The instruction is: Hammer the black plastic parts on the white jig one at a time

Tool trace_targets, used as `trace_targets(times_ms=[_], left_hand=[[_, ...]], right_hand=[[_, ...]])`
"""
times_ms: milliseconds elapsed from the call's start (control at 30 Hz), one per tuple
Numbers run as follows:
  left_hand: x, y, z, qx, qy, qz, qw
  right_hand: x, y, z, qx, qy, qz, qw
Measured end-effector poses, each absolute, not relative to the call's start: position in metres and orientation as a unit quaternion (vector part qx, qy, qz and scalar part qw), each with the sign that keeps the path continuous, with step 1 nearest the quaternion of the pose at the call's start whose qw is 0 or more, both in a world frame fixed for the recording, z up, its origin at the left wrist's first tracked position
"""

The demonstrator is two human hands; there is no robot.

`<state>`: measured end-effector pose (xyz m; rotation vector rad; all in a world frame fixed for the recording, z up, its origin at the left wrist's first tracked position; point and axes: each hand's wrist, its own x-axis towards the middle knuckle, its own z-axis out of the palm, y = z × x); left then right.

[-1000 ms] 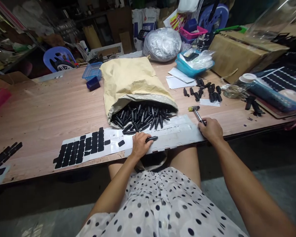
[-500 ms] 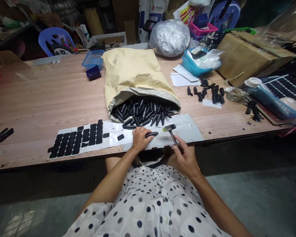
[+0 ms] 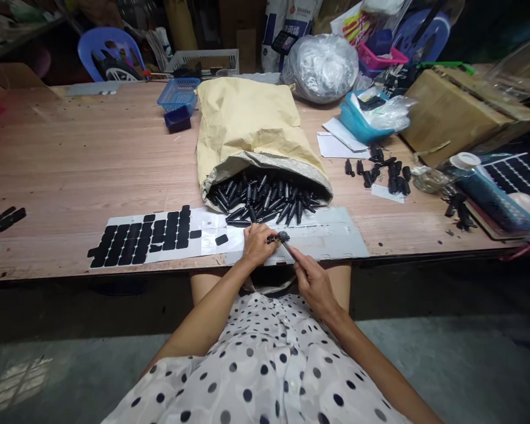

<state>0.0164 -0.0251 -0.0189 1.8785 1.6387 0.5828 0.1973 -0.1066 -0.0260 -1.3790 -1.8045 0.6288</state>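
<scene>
My left hand (image 3: 258,244) is closed on a slim black plastic piece (image 3: 271,239), keeping it low over the grey board (image 3: 331,232) at the table's front edge. In my right hand (image 3: 314,281) is a small hammer (image 3: 287,247), gripped by its handle. The hammer's head is at the tip of the black piece and partly covers it; I cannot tell whether they touch. Just beyond my hands, many similar black pieces (image 3: 265,197) spill from the open mouth of a yellow paper sack (image 3: 251,118) lying on its side.
Rows of black stickers (image 3: 132,242) lie on a white sheet to the left. Loose black parts (image 3: 395,176) sit at the right, near a cardboard box (image 3: 450,115) and a turquoise basket (image 3: 357,123). Two blue baskets (image 3: 178,97) stand behind on the left.
My right hand has brought the hammer left and down, from apart to the tip of the black piece. My left hand keeps its hold. The whole view has shifted slightly.
</scene>
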Motion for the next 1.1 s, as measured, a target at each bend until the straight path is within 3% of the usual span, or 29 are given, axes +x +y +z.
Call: trace_targets(times_ms=[433,567,867,1100], left_hand=[[0.013,-0.025,-0.022,0.708,0.610,0.228,0.273],[0.011,-0.025,-0.022,0.710,0.611,0.225,0.268],[0.004,-0.024,-0.025,0.729,0.594,0.224,0.257],[-0.001,-0.035,-0.027,0.769,0.560,0.251,0.178]], right_hand=[[0.201,-0.106,-0.034,-0.577,-0.661,0.230,0.421],[0.218,-0.093,-0.021,-0.613,-0.641,0.171,0.429],[0.295,-0.023,-0.024,-0.807,-0.546,-0.031,0.224],[0.298,-0.009,-0.044,-0.809,-0.533,-0.084,0.231]])
